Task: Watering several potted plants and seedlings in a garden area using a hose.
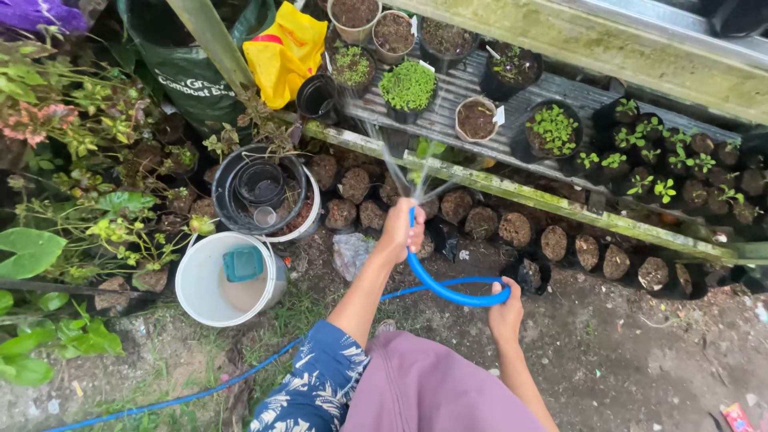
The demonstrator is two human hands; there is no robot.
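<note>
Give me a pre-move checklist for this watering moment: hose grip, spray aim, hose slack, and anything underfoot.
1. Left hand grips the blue hose at its outlet end, spray fanning out from it: ok.
2. Right hand holds the hose loop lower down: ok.
3. Spray reaches the seedling pot on the slatted shelf: cannot tell, the water fades from sight partway.
4. Hose free of kinks: ok in the loop and along the ground; where it passes behind the person, cannot tell.
5. White bucket stands apart from the hose: ok.
6. Soil bags below the shelf getting wet: cannot tell.
</note>
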